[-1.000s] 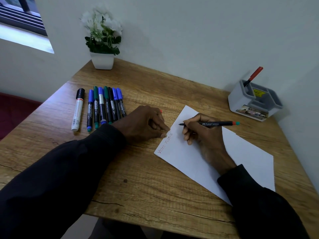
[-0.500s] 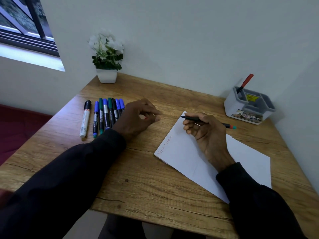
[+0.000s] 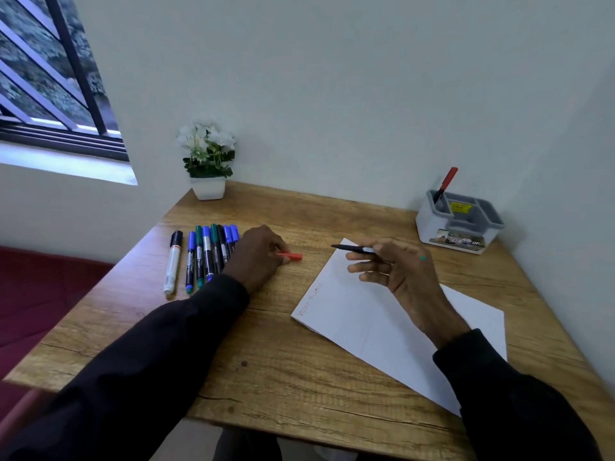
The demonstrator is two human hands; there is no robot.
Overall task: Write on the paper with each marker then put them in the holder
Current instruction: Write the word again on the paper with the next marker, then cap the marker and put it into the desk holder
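Note:
My right hand holds a thin black pen above the top corner of the white paper, tip pointing left; its green end shows past my knuckles. Faint reddish writing runs along the paper's left edge. My left hand rests on the desk and pinches a red pen cap. A row of several blue, green and black markers lies left of that hand, with a white marker furthest left. The grey holder stands at the back right with a red pen in it.
A white pot with white flowers stands at the desk's back left corner by the wall. The wooden desk ends in a front edge near my body. A window is at upper left, a dark red surface lies left of the desk.
My right hand lifted the pen off the paper and raised it. My left hand slid away from the paper toward the markers, and the red cap now shows in its fingers. The camera tilted up.

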